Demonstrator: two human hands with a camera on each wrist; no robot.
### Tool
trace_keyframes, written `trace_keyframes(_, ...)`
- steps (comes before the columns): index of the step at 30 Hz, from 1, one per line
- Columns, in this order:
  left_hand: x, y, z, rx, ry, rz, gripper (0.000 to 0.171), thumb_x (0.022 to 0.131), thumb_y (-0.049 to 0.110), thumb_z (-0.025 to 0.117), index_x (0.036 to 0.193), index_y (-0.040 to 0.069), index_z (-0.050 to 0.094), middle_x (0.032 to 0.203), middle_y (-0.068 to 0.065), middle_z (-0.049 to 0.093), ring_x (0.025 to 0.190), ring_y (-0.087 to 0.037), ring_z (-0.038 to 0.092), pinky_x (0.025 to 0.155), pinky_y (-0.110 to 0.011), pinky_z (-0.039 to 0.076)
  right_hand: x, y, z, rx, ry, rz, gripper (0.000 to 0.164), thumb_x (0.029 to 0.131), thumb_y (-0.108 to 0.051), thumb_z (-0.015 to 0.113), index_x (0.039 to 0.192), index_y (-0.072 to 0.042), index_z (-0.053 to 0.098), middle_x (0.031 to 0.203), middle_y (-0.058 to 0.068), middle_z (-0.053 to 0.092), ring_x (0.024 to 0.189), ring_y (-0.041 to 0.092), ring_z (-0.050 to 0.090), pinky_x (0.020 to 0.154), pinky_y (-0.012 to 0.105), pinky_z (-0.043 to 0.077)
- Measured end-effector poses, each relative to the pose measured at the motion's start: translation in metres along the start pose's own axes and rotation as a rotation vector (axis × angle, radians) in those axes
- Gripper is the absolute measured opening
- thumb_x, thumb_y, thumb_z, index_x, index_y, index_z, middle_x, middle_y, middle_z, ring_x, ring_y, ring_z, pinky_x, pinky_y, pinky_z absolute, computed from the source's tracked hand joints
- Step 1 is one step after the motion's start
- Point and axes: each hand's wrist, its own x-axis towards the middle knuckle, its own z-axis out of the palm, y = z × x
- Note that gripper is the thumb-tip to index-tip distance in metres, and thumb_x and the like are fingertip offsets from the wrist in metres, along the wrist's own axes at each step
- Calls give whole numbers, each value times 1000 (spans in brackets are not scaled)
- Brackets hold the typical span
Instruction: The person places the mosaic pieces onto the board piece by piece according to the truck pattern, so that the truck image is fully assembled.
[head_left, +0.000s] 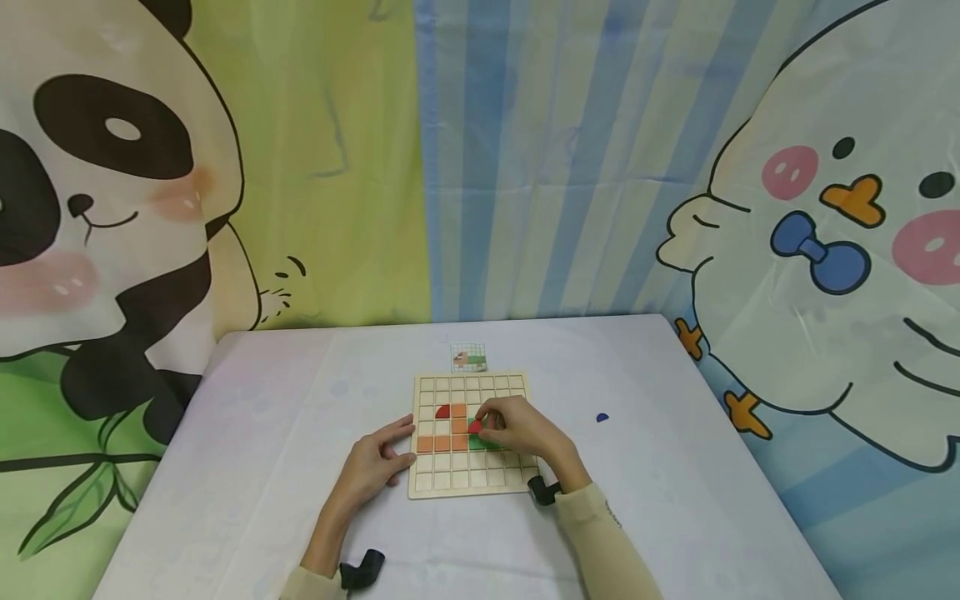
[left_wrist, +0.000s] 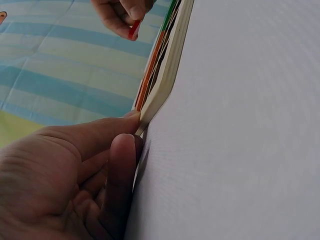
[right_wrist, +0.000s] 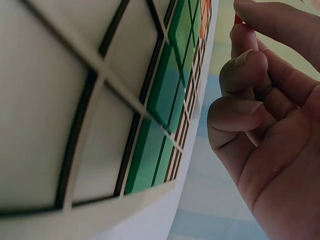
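A wooden grid board (head_left: pixel 468 482) lies on the table, with orange square tiles (head_left: pixel 459 426), green tiles (head_left: pixel 483 444) and a red half-round piece (head_left: pixel 443 412) set in its cells. Thumb and index finger of my right hand (head_left: pixel 517 429) pinch another small red piece (head_left: pixel 475 427) over the board's middle, beside the green tiles. Seen edge-on in the left wrist view, this red piece (left_wrist: pixel 134 30) is held above the board; its full outline is partly hidden by the fingers. My left hand (head_left: pixel 367 465) touches the board's left edge with extended fingers and thumb.
Behind the board lies a small pattern card (head_left: pixel 469 357) showing coloured squares. To the right, a dark blue half-round piece (head_left: pixel 602 417) rests on the white-covered table (head_left: pixel 660 517). Curtains printed with a panda (head_left: pixel 112 192) and a chick hang behind the table.
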Motion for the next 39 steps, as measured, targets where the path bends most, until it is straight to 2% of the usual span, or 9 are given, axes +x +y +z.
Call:
trace_keyframes(11, 1, 0, 0, 10, -3, -1, 60, 89, 7, 84, 146, 16, 66, 155, 6, 61, 57, -12, 56, 49, -25, 49, 14, -13, 11, -14, -3, -44, 24, 99, -16, 76, 121, -7, 74, 86, -3, 70, 67, 5, 57, 66, 22, 51)
trace_keyframes(30, 0, 2, -4, -6, -36, 13, 59, 90, 7, 83, 146, 15, 66, 155, 7, 61, 53, -13, 56, 48, -24, 46, 41, -36, 33, -39, 3, 8, 28, 96, -17, 78, 122, -9, 75, 77, -7, 64, 63, 3, 51, 60, 19, 44)
trace_keyframes(34, 0, 2, -4, -7, -37, 17, 60, 90, 7, 83, 146, 15, 65, 148, 4, 67, 52, -13, 56, 48, -25, 45, 46, -40, 36, -52, -1, 13, 26, 96, -16, 77, 121, -8, 76, 77, -7, 63, 65, 3, 51, 62, 18, 44)
trace_keyframes(36, 0, 2, -4, -7, -37, 14, 60, 89, 7, 83, 146, 16, 65, 134, -1, 74, 51, -13, 56, 48, -25, 45, 48, -42, 37, -59, -3, 12, 26, 96, -15, 78, 120, -7, 76, 77, -6, 63, 65, 3, 51, 63, 19, 45)
trace_keyframes(39, 0, 2, -4, -11, -35, 11, 60, 89, 7, 84, 146, 17, 66, 124, -2, 77, 52, -13, 55, 48, -25, 45, 52, -44, 39, -72, -6, 14, 25, 96, -16, 78, 119, -8, 76, 77, -6, 64, 66, 3, 52, 65, 18, 45)
